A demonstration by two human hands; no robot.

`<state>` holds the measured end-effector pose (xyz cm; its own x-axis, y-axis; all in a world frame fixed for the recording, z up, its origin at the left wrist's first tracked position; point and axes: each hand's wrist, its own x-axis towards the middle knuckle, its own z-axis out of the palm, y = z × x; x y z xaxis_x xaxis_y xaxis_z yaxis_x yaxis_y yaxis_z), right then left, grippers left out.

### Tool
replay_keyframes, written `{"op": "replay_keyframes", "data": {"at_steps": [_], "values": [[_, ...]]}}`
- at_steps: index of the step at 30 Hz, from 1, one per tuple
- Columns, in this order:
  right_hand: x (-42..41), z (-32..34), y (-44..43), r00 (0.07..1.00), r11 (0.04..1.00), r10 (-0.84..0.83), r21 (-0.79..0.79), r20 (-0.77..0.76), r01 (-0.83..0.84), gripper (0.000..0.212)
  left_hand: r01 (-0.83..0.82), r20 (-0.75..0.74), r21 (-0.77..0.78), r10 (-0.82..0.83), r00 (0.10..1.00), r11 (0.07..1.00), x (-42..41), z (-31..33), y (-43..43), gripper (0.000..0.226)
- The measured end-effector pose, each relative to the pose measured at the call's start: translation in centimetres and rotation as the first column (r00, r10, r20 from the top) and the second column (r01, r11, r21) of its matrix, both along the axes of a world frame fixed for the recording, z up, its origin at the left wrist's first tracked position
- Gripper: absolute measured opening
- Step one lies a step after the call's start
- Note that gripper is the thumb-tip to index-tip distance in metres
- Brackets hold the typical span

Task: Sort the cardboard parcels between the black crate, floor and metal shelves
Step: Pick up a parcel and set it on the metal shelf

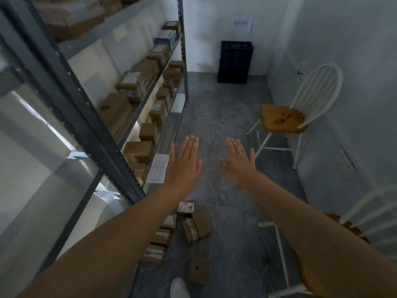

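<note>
My left hand [184, 162] and my right hand [238, 161] are stretched out flat in front of me, palms down, fingers straight, holding nothing. Below them several cardboard parcels lie on the grey floor: a labelled one [186, 207], a tilted one [197, 225] and a flat one [198, 269] near my shoe. More parcels [160, 239] are lined up by the foot of the metal shelves [137, 110], which run along the left and hold several brown parcels [137, 151] on each level. The black crate [235, 61] stands against the far wall.
A white chair with a wooden seat [283, 119] stands by the right wall. A second such chair [352, 231] is at my lower right. A paper sheet [158, 168] hangs from a shelf edge. My white shoe [179, 288] shows at the bottom.
</note>
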<state>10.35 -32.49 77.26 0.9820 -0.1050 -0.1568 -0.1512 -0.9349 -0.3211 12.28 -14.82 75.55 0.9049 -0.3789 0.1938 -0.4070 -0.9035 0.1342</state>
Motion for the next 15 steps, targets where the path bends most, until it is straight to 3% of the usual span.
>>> {"op": "replay_keyframes", "data": {"at_steps": [8,15], "values": [[7.5,-2.6,6.7,0.999,0.994,-0.04,0.1,-0.015,0.041,0.067,-0.054,-0.106,0.072,0.061,0.992,0.996,8.7,-3.8,6.2,0.063],[10.2,-6.4,9.0,0.999,0.989,-0.034,0.145,-0.029,0.038,0.067,0.014,-0.202,0.139,0.014,0.979,0.99,9.9,-10.3,6.1,0.064]]}}
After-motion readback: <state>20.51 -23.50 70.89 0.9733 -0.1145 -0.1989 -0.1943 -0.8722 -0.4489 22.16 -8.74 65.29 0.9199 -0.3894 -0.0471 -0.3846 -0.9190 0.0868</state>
